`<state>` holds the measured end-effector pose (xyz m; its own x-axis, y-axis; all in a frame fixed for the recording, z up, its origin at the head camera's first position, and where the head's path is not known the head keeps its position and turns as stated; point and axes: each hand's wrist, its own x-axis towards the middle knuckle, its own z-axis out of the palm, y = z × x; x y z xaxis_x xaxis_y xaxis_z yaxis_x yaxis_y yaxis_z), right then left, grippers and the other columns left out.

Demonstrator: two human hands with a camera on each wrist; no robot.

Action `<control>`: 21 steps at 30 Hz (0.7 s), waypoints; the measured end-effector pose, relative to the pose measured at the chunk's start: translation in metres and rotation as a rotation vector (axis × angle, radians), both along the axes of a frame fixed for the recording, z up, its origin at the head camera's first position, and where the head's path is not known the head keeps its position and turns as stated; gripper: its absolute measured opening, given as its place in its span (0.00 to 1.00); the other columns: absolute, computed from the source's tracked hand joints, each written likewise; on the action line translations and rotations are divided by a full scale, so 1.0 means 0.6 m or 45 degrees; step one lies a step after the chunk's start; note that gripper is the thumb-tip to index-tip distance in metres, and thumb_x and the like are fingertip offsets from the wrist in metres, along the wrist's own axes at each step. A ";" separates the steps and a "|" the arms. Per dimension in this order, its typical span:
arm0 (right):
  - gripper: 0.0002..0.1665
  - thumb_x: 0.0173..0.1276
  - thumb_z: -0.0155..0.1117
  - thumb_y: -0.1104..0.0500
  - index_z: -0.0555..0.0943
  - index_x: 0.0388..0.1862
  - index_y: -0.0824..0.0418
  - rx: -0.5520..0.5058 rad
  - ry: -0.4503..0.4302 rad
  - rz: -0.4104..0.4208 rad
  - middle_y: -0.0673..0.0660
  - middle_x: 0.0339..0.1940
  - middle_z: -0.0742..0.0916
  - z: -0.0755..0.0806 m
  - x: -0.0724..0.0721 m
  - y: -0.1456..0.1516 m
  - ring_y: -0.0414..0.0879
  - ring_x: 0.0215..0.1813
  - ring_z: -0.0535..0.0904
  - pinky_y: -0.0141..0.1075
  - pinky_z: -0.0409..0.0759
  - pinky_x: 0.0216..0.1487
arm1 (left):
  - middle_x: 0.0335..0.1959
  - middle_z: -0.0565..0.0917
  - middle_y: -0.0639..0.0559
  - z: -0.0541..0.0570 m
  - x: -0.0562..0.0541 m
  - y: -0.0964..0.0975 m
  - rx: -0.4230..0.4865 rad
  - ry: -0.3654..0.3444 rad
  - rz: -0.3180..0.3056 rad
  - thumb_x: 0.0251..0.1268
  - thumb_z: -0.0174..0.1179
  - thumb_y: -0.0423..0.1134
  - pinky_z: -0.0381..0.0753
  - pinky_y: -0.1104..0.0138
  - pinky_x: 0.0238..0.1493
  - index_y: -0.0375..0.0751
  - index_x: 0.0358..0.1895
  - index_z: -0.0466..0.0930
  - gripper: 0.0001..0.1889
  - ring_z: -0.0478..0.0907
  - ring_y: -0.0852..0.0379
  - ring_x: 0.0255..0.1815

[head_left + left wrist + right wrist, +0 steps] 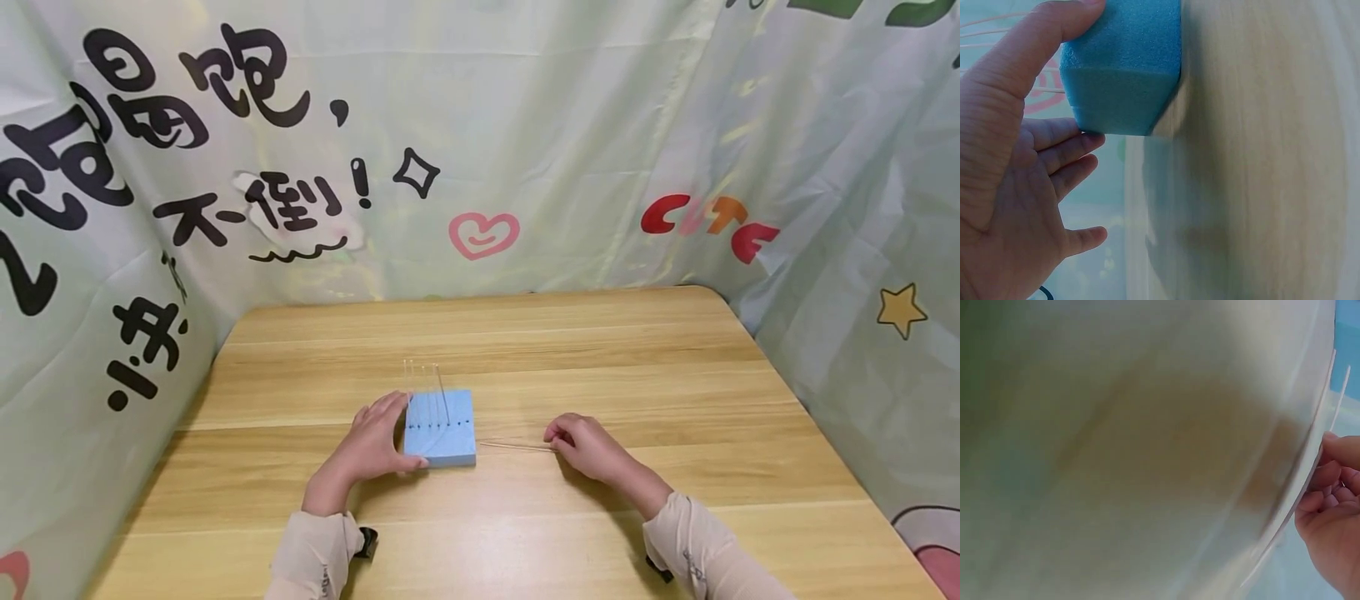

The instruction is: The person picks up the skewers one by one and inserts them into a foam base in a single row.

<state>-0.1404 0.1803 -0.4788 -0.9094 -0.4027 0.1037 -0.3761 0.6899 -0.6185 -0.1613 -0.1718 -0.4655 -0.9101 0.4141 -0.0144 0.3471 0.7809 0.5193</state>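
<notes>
My left hand [372,442] holds a blue foam block [457,446] by its left side, thumb at the near edge and fingertips at the far edge. The block [1116,94] rests on the table, with the thumb on one face in the left wrist view. Several thin sticks [442,387] stand up from a row of dark holes across its top. To the right of the block, my right hand [588,446] pinches a thin stick [513,445] low over the table, its free end toward the block. In the right wrist view a second thin line runs beside the stick [1342,394]; whether it is another stick I cannot tell.
The wood-grain table [600,358] has rounded far corners. A pale printed curtain [570,125] with black characters and coloured drawings hangs behind it and along both sides.
</notes>
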 end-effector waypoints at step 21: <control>0.04 0.66 0.59 0.69 0.80 0.34 0.65 -0.214 0.296 -0.053 0.51 0.29 0.78 0.077 -0.037 -0.026 0.39 0.29 0.68 0.31 0.72 0.29 | 0.70 0.61 0.36 0.001 -0.002 0.002 -0.005 0.006 0.004 0.36 0.76 0.56 0.46 0.38 0.67 0.34 0.71 0.56 0.57 0.55 0.40 0.72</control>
